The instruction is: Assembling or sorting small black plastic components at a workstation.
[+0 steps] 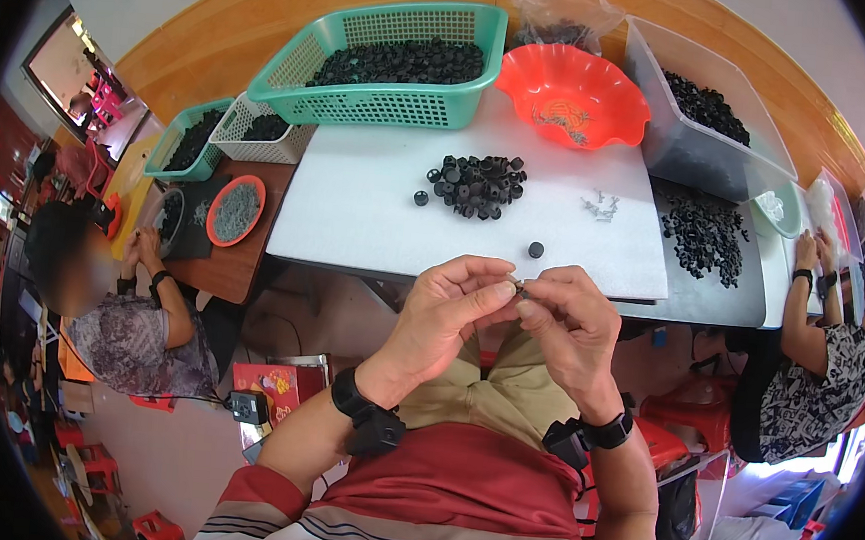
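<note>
At the near edge of the white rectangular tabletop sheet (351,209), in the head view, the bare left hand (440,313) and bare right hand (579,325) meet, thumbs and forefingers pinched nearly closed around a tiny dark piece (520,288), its details too small to tell. Just past them stands a single black round cap (536,249). A white band separates it from heaped black round parts (479,185); the sheet stretches wide to their left. Along the far edge, a green perforated plastic basket (393,115) and a red scalloped bowl (615,97) bound the surface.
</note>
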{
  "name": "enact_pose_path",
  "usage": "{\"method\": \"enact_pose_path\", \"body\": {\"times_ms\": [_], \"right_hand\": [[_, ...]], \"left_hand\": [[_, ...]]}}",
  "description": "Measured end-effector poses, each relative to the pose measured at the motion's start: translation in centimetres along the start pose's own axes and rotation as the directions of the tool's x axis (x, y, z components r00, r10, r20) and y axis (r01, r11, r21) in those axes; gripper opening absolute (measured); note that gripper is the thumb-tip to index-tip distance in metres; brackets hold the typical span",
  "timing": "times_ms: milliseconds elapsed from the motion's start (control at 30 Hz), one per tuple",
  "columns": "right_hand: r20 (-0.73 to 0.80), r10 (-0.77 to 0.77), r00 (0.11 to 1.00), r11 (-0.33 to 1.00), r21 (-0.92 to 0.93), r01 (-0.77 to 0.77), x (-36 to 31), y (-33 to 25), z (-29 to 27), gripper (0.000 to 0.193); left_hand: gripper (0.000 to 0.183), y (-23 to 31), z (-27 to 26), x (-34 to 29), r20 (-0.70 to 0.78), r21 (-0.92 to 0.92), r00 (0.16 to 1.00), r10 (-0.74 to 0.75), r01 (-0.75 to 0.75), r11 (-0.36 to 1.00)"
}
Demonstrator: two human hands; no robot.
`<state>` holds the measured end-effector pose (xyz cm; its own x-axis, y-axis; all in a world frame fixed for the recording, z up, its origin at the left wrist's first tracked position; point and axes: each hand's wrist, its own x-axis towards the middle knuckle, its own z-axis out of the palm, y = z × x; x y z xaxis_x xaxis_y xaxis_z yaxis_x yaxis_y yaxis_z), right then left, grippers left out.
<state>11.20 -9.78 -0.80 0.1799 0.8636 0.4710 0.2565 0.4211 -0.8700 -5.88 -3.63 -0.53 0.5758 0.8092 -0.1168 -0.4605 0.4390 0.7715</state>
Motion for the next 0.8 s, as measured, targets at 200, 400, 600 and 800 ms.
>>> {"method": "enact_pose_path", "body": {"times_ms": [200,400,600,800], "right_hand": [[-0.013,-0.101,0.995,0.978,-0.184,0.097,0.1,-0.4,0.1,0.022],[-0.02,-0.277,0.961,0.898,-0.362,0.251,0.1,-0.2,0.4,0.024],[0.016,-0.336,0.942,0.821,-0.485,0.301,-0.3,0.1,0.7,0.029],[0.021,-0.343,0.939,0.801,-0.516,0.303,-0.8,0.8,1.0,0.03]], "left_hand": [[0.023,-0.2,0.1,-0.1,0.074,-0.118,0.996,-0.05,0.059,0.991],[0.02,-0.6,0.3,-0.2,0.041,-0.164,0.994,-0.099,0.104,0.981],[0.021,-0.7,0.5,-0.4,0.069,-0.183,0.993,-0.091,0.102,0.978],[0.018,-1.0,0.7,-0.5,0.04,-0.156,0.994,-0.103,0.108,0.982]]}}
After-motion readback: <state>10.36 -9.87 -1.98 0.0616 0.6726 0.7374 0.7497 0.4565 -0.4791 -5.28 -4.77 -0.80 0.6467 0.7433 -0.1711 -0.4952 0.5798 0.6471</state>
